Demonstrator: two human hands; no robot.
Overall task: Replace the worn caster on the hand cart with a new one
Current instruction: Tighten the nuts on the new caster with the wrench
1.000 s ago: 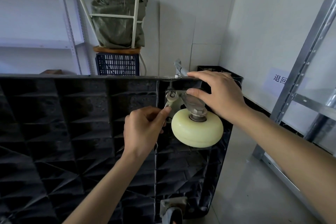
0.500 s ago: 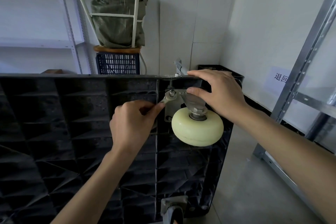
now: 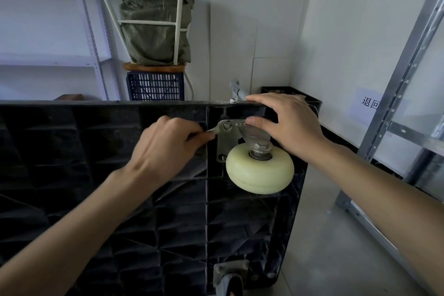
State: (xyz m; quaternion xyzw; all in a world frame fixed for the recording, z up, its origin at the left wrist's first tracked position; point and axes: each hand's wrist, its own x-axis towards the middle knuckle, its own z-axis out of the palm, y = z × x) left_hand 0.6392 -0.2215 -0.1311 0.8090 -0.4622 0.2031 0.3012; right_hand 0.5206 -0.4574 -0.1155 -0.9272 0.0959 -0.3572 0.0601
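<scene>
Upright on its side, the black ribbed underside of the hand cart (image 3: 96, 187) fills the left and middle of the view. Left of the caster, the left hand (image 3: 165, 149) curls its fingers around the handle of a small wrench (image 3: 219, 127), whose head sits on a bolt at the upper left corner of the metal mounting plate (image 3: 222, 144); most of the handle is hidden inside the fist. Just right of that hand, near the cart's top right corner, the cream caster wheel (image 3: 260, 172) juts out below the plate. Further right, the right hand (image 3: 288, 125) lies over the cart's top edge with fingers straight, its thumb pressing the top of the plate just above the wheel. Another tool (image 3: 235, 87) pokes up behind the top edge, its lower part hidden. At the cart's bottom edge a second, grey caster (image 3: 229, 276) is cut off by the frame.
</scene>
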